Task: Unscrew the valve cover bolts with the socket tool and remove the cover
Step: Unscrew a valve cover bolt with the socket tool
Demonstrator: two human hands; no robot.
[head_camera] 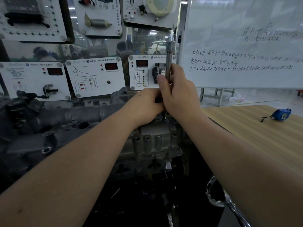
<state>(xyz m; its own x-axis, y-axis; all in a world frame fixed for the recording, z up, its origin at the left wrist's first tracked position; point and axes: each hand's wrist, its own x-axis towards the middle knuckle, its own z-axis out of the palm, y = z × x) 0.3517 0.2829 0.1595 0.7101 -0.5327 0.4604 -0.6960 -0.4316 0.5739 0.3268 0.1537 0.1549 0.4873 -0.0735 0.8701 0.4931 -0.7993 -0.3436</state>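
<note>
The grey metal valve cover (91, 115) lies across the dark engine block in front of me, with several bolt bosses along its edges. A long chrome socket tool (168, 58) stands upright over the cover's right end. My right hand (178, 92) grips its shaft, thumb up along the metal. My left hand (146, 104) wraps round the tool's dark lower part just beside the right hand. The tool's tip (164, 116) sits down on a bolt at the cover's right end; the bolt itself is mostly hidden by my hands.
White sensor display panels (96, 76) stand right behind the engine. A whiteboard (246, 46) with handwriting rises at the right. A blue tape measure (281, 114) lies on the wooden table (262, 145) to the right. A chrome ratchet handle (229, 205) lies low right.
</note>
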